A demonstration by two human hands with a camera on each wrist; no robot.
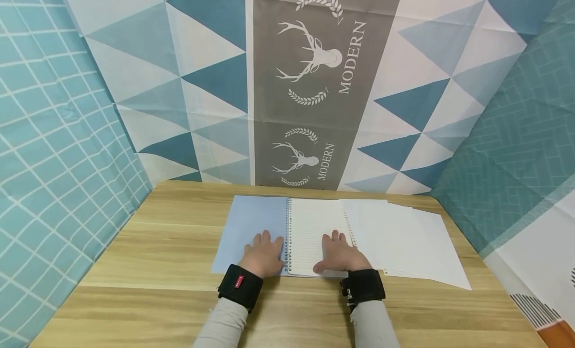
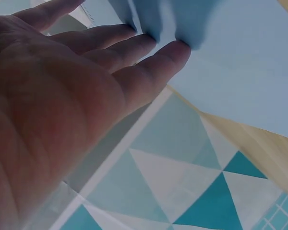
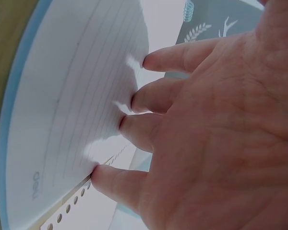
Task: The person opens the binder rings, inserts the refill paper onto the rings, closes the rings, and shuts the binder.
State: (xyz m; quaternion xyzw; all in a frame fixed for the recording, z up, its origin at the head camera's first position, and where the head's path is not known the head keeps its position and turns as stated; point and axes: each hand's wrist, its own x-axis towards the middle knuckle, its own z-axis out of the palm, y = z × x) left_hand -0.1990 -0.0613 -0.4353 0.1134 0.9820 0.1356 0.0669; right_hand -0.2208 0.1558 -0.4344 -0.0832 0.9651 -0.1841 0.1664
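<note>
A spiral notebook lies open on the table, its blue cover on the left and a lined page on the right of the coil. My left hand rests its spread fingertips on the lower part of the blue cover, close to the coil. In the left wrist view these fingers touch the blue surface. My right hand spreads over the lower right of the lined page. The right wrist view shows its fingertips on the paper, one beside the punched edge.
Several loose white sheets, some with punched edges, lie overlapping to the right of the notebook. The wooden table extends to a patterned cloth backdrop. Tiled-print cloth hangs at the left, and green cloth at the right.
</note>
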